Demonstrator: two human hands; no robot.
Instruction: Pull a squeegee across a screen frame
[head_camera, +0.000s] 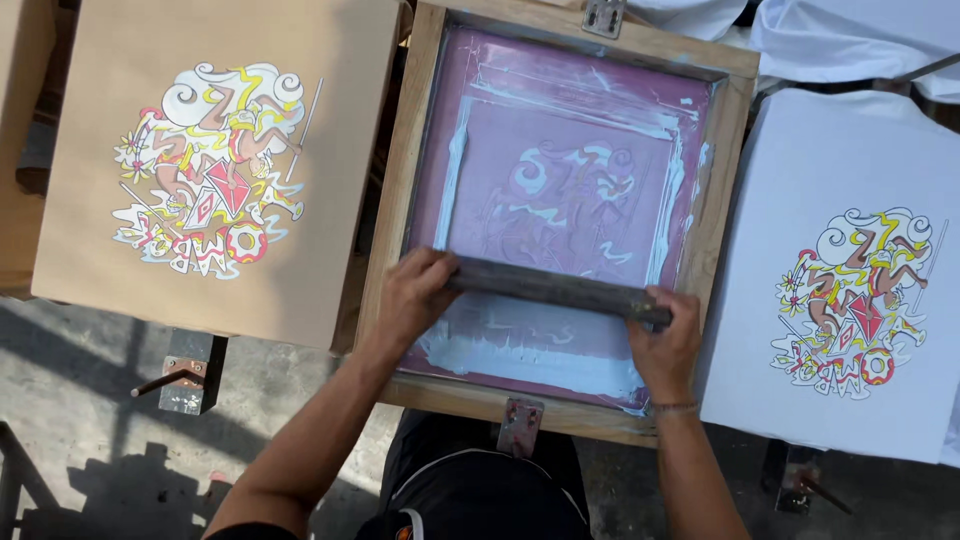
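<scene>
Head view, looking down on a printing station. Left hand (418, 292) and right hand (663, 345) each clench one end of a squeegee (556, 288), which lies tilted across the lower part of a pink screen (575, 190) in a wooden frame (400, 190). A band of pale ink (530, 362) sits between the squeegee and the near frame edge. A printed tan shirt (220, 165) lies to the left and a printed white shirt (845, 280) to the right, each on its own board. Risks, as judged: uneven pressure from the two hands could leave a patchy or streaked layer; a shifting frame could blur the design; ink pooled near the frame edge could spill over.
</scene>
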